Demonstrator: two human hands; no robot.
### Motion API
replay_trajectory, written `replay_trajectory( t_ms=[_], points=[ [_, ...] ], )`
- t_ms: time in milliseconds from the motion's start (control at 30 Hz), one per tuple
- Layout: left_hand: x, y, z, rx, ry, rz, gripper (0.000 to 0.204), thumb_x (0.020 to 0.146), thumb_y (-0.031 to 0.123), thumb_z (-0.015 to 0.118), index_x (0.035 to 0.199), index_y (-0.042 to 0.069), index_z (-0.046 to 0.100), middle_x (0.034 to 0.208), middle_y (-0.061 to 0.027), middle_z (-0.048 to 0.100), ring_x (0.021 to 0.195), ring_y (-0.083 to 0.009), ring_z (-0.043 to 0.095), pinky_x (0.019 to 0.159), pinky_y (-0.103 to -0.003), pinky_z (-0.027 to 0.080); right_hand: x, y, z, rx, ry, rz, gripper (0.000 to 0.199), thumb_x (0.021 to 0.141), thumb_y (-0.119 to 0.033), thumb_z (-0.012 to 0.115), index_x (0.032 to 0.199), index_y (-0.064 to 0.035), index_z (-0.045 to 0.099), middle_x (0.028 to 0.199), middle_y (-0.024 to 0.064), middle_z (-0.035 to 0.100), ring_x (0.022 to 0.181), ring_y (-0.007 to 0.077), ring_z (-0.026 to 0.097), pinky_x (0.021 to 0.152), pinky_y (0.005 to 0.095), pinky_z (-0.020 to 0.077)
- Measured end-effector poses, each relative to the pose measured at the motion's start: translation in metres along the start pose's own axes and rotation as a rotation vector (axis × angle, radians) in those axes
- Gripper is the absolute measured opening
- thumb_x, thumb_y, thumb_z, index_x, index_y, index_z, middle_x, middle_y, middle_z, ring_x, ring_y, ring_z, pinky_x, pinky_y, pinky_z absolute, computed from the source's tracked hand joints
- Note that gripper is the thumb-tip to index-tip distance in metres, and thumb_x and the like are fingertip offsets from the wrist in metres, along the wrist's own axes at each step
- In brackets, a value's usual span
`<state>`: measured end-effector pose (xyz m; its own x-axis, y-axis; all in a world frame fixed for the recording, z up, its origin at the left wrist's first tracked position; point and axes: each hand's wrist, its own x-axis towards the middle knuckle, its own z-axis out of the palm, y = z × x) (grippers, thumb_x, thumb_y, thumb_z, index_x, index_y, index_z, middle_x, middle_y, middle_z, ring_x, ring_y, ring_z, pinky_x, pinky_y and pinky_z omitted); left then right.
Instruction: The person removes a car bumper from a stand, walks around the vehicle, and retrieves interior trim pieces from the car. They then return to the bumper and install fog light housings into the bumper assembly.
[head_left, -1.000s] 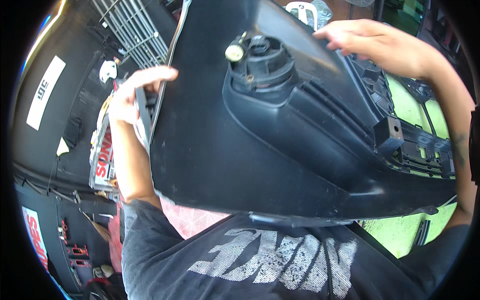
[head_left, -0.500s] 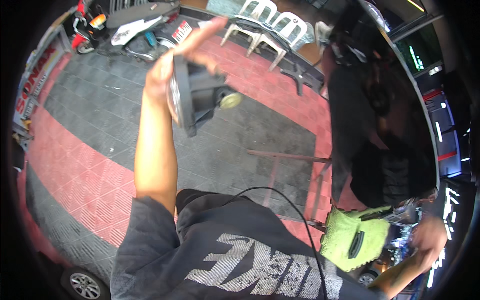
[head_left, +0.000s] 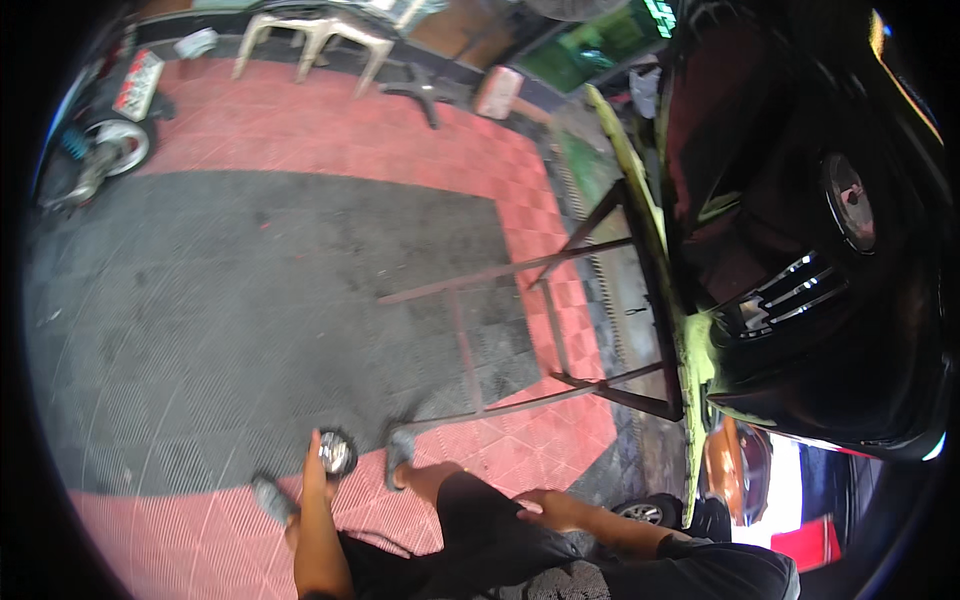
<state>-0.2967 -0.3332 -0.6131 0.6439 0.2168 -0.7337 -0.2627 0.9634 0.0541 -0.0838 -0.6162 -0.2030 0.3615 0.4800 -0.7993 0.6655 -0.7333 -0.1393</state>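
My left hand (head_left: 316, 466) is closed around the edge of a round lamp (head_left: 337, 453) with a black rim and a shiny, clear-looking face. I hold it low, over the dark floor tiles by my feet; its back is hidden in this view. My right hand (head_left: 543, 508) is beside my thigh in dark shorts, fingers loosely stretched and nothing visible in them. To the right, a big glossy black car part (head_left: 800, 370) rests on a stand padded with yellow-green cloth (head_left: 697, 370). A round opening or disc (head_left: 850, 203) shows in it.
The metal stand's brown legs (head_left: 520, 264) reach across the floor at right. A white plastic chair (head_left: 315, 40) and a black star-shaped base (head_left: 428, 95) stand at the back. A motorbike wheel (head_left: 125, 148) is far left. An orange car (head_left: 738, 470) is at lower right.
My left hand has come down from raised in front of me to low near my feet, still with the lamp. My right hand moved from the far right to my thigh. The view has turned right.
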Motion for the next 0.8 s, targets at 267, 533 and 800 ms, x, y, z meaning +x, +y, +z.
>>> replay_trajectory(
  t_ms=[267, 533, 800],
  points=[
    [0.047, -0.043, 0.006, -0.021, 0.096, -0.058, 0.045, 0.099, 0.054, 0.062, 0.108, 0.011, 0.069, 0.098, -0.0076, 0.075, 0.084, -0.0237, 0.074, 0.073, -0.04, 0.064, -0.014, 0.121, 0.037, 0.286, 0.015, 0.458, 0.049, 0.105, -0.042, 0.059, 0.144, -0.013, 0.055, 0.129, 0.0174, 0.069, 0.116, 0.0299, 0.069, 0.101, 0.0414, 0.0527],
    [0.087, -0.075, -0.013, 0.236, 0.311, 0.053, 0.051, 0.094, 0.05, 0.071, 0.119, 0.007, 0.064, 0.109, -0.0097, 0.072, 0.091, -0.0245, 0.074, 0.072, -0.041, 0.065, -0.01, 0.149, 0.045, 0.27, -0.044, 0.399, 0.052, 0.105, -0.049, 0.054, 0.144, -0.0149, 0.055, 0.131, 0.0175, 0.068, 0.117, 0.0346, 0.067, 0.101, 0.0433, 0.0505],
    [0.067, -0.072, -0.002, 0.249, 0.154, 0.059, 0.069, 0.093, 0.038, 0.077, 0.141, -0.002, 0.048, 0.129, -0.0168, 0.063, 0.109, -0.0279, 0.069, 0.09, -0.04, 0.06, -0.003, 0.147, 0.049, 0.276, -0.066, 0.327, 0.051, 0.105, -0.047, 0.055, 0.143, -0.0134, 0.056, 0.132, 0.018, 0.067, 0.119, 0.0348, 0.066, 0.102, 0.0431, 0.0502]
  ],
)
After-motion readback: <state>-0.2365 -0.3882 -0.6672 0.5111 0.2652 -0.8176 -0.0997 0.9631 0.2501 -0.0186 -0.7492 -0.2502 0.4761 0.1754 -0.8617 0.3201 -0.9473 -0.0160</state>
